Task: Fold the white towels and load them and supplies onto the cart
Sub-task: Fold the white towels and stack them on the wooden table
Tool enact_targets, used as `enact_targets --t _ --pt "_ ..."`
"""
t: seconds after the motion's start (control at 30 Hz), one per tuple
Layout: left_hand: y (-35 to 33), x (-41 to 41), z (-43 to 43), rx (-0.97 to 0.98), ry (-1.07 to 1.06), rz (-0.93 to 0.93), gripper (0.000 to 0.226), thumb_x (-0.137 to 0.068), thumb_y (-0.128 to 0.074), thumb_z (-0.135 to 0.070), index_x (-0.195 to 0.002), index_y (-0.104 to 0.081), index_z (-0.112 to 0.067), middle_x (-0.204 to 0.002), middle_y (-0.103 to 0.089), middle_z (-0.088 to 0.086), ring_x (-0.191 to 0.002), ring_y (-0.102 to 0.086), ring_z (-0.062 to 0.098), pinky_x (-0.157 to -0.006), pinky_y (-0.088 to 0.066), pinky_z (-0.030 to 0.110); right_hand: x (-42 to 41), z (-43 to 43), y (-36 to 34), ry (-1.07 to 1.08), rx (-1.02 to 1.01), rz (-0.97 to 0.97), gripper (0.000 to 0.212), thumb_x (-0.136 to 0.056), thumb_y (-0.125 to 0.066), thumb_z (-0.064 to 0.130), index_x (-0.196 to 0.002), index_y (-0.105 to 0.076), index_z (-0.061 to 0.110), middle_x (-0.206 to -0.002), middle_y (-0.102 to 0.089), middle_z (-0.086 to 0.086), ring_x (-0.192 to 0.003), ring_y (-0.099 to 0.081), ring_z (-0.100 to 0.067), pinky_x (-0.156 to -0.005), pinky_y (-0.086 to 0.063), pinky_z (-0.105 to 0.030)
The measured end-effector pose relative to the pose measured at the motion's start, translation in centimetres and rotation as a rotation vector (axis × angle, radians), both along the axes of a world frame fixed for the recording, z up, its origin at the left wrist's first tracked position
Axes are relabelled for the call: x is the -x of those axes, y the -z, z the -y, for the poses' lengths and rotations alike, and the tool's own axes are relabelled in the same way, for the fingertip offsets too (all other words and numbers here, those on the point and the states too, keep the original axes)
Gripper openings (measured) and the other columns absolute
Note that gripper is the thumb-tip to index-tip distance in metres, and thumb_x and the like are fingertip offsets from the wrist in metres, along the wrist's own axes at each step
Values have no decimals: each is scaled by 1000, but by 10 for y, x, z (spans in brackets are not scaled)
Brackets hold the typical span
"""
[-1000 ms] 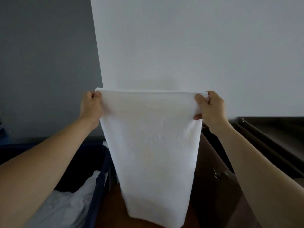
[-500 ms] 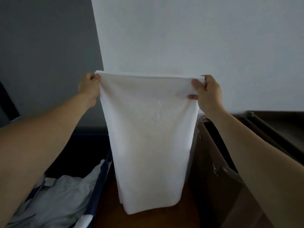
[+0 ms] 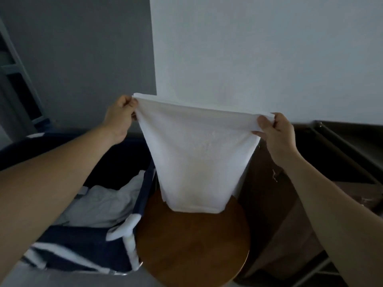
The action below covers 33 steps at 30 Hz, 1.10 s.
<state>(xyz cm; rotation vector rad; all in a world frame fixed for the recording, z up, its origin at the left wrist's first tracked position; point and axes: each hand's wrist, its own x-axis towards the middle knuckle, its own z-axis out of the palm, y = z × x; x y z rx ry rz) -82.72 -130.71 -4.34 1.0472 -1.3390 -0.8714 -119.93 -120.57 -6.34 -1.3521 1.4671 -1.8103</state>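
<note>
A white towel (image 3: 196,154) hangs doubled in front of me, held up by its top edge. My left hand (image 3: 120,117) pinches the top left corner and my right hand (image 3: 275,133) pinches the top right corner. The towel's lower edge reaches down to a round wooden stool (image 3: 192,245) and looks to touch its seat. A dark brown cart (image 3: 335,154) stands to the right, its top shelf level with my right hand.
A navy laundry hamper (image 3: 132,206) with white trim stands on the left, holding crumpled pale linen (image 3: 103,201). A white wall rises straight ahead, a grey wall to its left. A shelf frame (image 3: 12,65) shows at the far left.
The view has tilted down and the stool has come into sight. The towel has dropped lower, and its bottom edge has reached the stool's seat. Both hands keep their hold.
</note>
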Motion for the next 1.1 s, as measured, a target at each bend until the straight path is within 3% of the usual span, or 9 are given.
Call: enact_targets --t 0.17,0.3,0.53,0.63,0.7,0.77,0.97,1.03,1.1 --pt "91 -45 -86 -169 109 59 13 -103 -48 -19 -103 -61 -18 -106 -65 1 -96 -66 12 -76 -56 20 -24 -80 83 16 -213 -10 11 -97 -60 15 -86 -58 15 -93 -60 1 -91 -65 -17 -73 -61 -33" --pt "169 -65 -126 -332 123 126 13 -103 -50 -18 -102 -63 -20 -105 -67 5 -103 -66 19 -92 -53 33 -37 -122 151 21 -409 19 8 -97 -60 15 -89 -61 12 -92 -62 -6 -93 -66 -24 -74 -62 -37" --pt "255 -65 -136 -575 179 233 17 -103 -50 -21 -109 -64 -13 -112 -68 11 -109 -63 27 -100 -50 43 -32 -139 229 13 -715 17 9 -96 -63 17 -93 -63 9 -97 -63 -16 -92 -65 -34 -71 -62 -47" --pt "274 -52 -113 -649 162 293 20 -103 -49 -25 -112 -64 -14 -111 -68 10 -106 -64 27 -97 -51 43 -17 -116 248 -4 -822 -70 14 -96 -63 22 -92 -63 9 -89 -65 -15 -71 -67 -30 -62 -61 -44" --pt "285 -39 -88 -684 133 328 21 -103 -49 -27 -109 -64 -14 -107 -69 10 -102 -65 28 -94 -52 44 -6 -92 262 5 -859 -119 22 -95 -64 23 -91 -62 2 -74 -62 -16 -49 -57 -23 -48 -52 -35" --pt "298 -23 -58 -708 82 389 22 -103 -48 -32 -108 -62 -15 -104 -68 8 -99 -64 28 -92 -53 45 5 -60 279 25 -892 -121 27 -95 -65 23 -90 -60 -3 -65 -54 -12 -47 -48 -20 -44 -41 -29" --pt "367 38 47 -772 -74 581 21 -104 -41 -30 -107 -58 -18 -88 -58 -1 -79 -56 15 -59 -40 26 32 53 364 5 -1009 -102 23 -96 -61 31 -92 -62 8 -77 -59 -7 -62 -55 -21 -54 -47 -31" --pt "402 55 75 -838 -117 575 22 -104 -42 -25 -104 -60 -12 -86 -56 0 -78 -55 16 -60 -40 27 37 81 407 3 -1043 -105 20 -97 -59 33 -103 -62 14 -89 -63 -3 -75 -62 -21 -64 -54 -33" --pt "437 67 90 -934 -116 566 23 -103 -43 -20 -100 -61 -7 -90 -58 6 -86 -58 25 -70 -46 32 38 97 451 -30 -1106 -92 25 -97 -58 35 -116 -64 20 -103 -66 0 -92 -63 -22 -85 -55 -43"
